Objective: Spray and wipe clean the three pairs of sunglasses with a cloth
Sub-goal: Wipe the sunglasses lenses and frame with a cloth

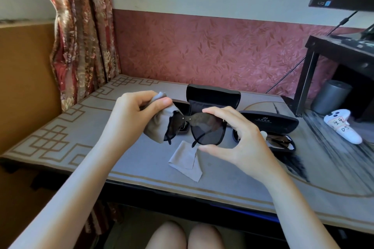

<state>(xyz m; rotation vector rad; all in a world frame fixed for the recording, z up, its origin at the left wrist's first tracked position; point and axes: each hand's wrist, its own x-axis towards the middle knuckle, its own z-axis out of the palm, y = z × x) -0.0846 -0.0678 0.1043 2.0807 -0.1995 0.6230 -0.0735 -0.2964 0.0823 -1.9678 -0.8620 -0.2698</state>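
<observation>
I hold a pair of black sunglasses (204,127) up above the table. My right hand (240,137) pinches its right lens between thumb and fingers. My left hand (135,113) grips a grey cloth (155,125) folded around the left lens. A second grey cloth (186,161) lies flat on the table below the glasses. Another pair of sunglasses (279,141) rests in an open black case (271,121) to the right. A small white object (263,134) shows behind my right hand; what it is I cannot tell.
An open black case (212,97) stands behind the held glasses, and another one (183,107) is partly hidden by the cloth. A white controller (342,125), a grey cylinder (329,97) and a black monitor stand (315,70) occupy the right. The patterned table mat (60,137) reaches a curtain at the left.
</observation>
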